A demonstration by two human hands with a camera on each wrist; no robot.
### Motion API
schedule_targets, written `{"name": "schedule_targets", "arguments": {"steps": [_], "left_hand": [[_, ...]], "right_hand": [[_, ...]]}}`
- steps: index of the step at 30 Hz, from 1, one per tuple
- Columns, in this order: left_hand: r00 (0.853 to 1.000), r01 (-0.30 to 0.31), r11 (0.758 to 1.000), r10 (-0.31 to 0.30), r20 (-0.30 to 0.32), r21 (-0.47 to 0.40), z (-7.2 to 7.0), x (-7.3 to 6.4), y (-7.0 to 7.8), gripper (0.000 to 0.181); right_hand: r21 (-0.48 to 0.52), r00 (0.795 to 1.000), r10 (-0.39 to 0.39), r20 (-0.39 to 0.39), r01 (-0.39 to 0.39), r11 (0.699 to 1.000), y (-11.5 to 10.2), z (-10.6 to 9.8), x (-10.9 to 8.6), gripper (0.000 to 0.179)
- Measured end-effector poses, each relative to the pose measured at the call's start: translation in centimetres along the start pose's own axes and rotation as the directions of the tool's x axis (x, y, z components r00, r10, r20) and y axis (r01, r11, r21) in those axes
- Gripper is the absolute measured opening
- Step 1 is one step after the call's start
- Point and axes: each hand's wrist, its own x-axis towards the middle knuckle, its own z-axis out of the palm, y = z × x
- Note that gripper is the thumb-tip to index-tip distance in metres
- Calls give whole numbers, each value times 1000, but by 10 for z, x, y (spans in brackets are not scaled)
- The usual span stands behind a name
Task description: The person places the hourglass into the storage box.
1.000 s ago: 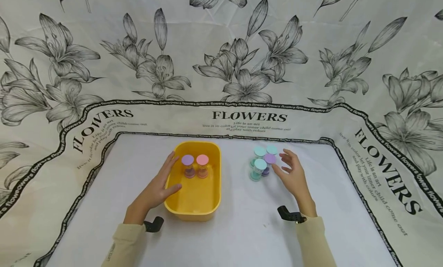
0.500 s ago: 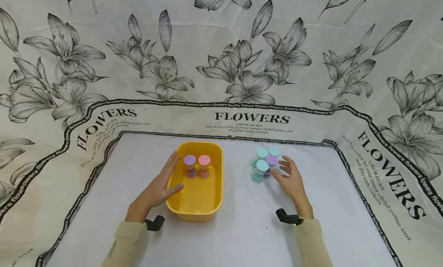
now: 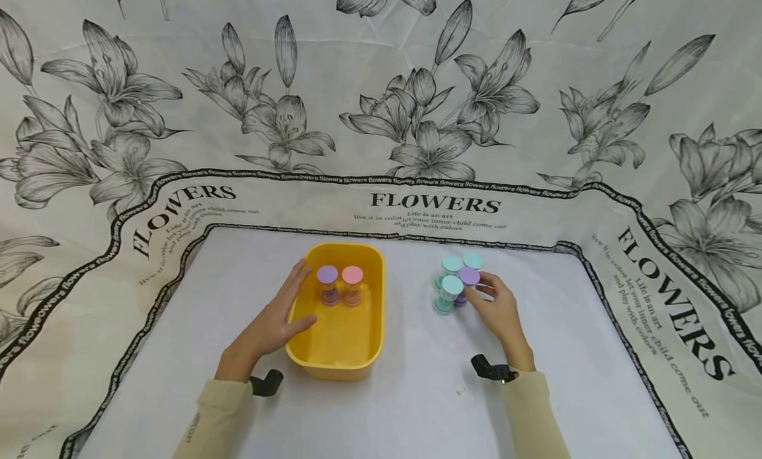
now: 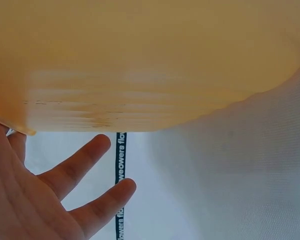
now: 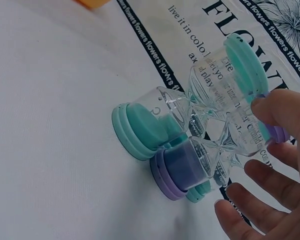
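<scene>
My left hand (image 3: 274, 317) rests at the left rim of the yellow tub (image 3: 335, 366), fingers straight and spread along its outer wall, thumb over the edge. In the left wrist view, two extended fingers stand apart from the tub wall (image 4: 155, 85). Inside the tub are a purple-capped sand timer (image 3: 327, 275) and a pink-capped one (image 3: 352, 275), both upright. With thumb and index finger, my right hand (image 3: 500, 310) pinches the top cap of another purple sand timer (image 3: 469, 276). Close around it stand teal sand timers (image 3: 451, 287); the right wrist view shows their clear bulbs (image 5: 157, 102).
A white cloth (image 3: 411, 393) covers the tabletop, with a black lettered border (image 3: 393, 235) along the back. Flower-printed fabric (image 3: 286, 135) rises behind and at the sides. Both wrists wear black camera mounts (image 3: 491, 368).
My right hand has moved slightly left and its thumb and fingers have closed in on the purple sand timer. My left hand stays at the tub. The head view has shifted a little.
</scene>
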Motion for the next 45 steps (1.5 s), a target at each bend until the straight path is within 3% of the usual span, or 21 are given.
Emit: {"name": "schedule_targets", "arguments": {"steps": [17,25,29,35,45], "left_hand": [[1000,0,1000,0,14,2,0,4,-1,92],[1000,3,1000,-3,14,2,1,3,-1,92],[1000,8,1000,-8,14,6,1,3,-1,93],[1000,10,1000,-10,17,-7,1,4,-1,93],[1000,17,1000,-17,4,-3,0,0,-4,93]], "right_hand": [[-72,999,37,2,-37,997,-5,-6,-1,58],[-60,999,-9,-41,7,998,-14,-17,-2,57],[-38,996,-50,-74,48,998,-30,-26,-2,53],[-34,978,-180,-103,177,984,-59,-39,-1,48],[6,953,-299,-56,300,954,-104,-38,11,45]]}}
